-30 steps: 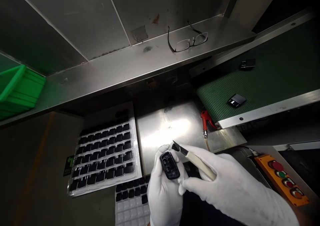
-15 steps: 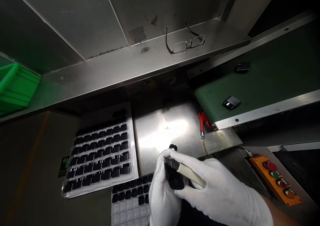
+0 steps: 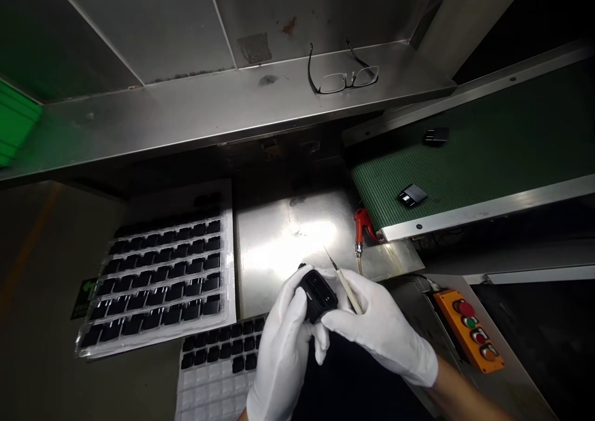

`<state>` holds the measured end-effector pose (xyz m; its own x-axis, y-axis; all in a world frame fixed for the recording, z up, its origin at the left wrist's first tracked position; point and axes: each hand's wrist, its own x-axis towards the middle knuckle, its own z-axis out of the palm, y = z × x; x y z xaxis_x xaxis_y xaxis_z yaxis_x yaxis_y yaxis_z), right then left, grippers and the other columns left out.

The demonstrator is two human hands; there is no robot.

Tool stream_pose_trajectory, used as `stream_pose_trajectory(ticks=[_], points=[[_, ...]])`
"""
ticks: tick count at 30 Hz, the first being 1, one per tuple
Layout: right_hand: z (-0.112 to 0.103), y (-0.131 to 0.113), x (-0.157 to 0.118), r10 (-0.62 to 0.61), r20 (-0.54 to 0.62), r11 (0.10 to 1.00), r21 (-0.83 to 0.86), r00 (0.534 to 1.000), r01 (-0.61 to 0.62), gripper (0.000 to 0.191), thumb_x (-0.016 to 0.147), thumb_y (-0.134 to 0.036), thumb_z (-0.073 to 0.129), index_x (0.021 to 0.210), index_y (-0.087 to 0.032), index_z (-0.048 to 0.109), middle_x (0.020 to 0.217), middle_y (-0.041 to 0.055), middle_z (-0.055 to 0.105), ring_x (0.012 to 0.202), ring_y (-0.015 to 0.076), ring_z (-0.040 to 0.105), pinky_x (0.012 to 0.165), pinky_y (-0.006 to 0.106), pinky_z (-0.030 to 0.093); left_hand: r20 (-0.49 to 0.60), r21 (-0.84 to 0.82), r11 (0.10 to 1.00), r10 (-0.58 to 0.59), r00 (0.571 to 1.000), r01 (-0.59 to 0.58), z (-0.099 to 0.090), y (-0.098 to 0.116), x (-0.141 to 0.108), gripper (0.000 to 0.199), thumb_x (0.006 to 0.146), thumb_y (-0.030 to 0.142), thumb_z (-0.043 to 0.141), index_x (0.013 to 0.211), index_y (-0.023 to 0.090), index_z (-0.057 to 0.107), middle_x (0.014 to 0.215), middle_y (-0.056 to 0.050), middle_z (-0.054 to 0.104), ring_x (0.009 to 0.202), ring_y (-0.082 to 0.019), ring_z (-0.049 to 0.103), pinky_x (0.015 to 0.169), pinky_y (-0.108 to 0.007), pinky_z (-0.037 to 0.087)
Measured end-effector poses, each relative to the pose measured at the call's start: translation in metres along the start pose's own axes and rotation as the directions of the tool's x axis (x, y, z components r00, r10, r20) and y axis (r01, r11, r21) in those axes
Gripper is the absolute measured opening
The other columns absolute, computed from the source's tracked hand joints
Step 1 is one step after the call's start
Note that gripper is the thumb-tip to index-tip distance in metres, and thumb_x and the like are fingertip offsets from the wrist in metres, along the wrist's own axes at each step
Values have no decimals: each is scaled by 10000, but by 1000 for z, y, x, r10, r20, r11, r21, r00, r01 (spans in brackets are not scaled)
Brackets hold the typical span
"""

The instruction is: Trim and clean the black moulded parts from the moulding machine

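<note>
Both my hands wear white gloves. My left hand is closed around a black plastic part, whose slotted face shows. In my right hand is a pale-handled knife, its thin pointed blade up and to the left, clear of the part. The right fingertips also touch the lower right edge of the black part. Both hands are over the front edge of the metal table.
Left stands a tray of black parts, with a partly filled tray below it. A red air gun lies by the green conveyor, which carries two black pieces. Glasses rest on the shelf. An orange button box is at right.
The knife has moved off the black part and now points upward. The part has been turned in my left hand, showing its slotted face. The camera view has shifted, and the conveyor pieces sit further left.
</note>
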<state>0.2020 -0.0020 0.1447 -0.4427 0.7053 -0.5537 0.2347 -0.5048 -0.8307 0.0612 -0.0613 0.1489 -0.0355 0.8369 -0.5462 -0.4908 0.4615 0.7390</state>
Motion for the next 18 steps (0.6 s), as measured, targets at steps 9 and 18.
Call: stream_pose_trajectory(ticks=[9, 18], points=[[9, 8, -8, -9, 35, 999, 50, 999, 8, 143, 768, -124, 669, 867, -222, 642, 573, -68, 688, 616, 171, 717, 756, 320, 617, -161, 33, 999, 0, 987, 5, 0, -4, -3, 349, 974, 409, 547, 1214, 224, 721, 873, -53, 707, 632, -152, 596, 652, -287, 585], [18, 8, -9, 9, 44, 999, -46, 999, -7, 95, 809, -222, 681, 762, -216, 599, 633, -44, 690, 633, 133, 658, 667, 252, 544, -281, 35, 985, 169, 945, -166, -13, -28, -8, 474, 1021, 524, 350, 1204, 297, 724, 1145, -79, 717, 1243, -277, 607, 1052, -401, 535]])
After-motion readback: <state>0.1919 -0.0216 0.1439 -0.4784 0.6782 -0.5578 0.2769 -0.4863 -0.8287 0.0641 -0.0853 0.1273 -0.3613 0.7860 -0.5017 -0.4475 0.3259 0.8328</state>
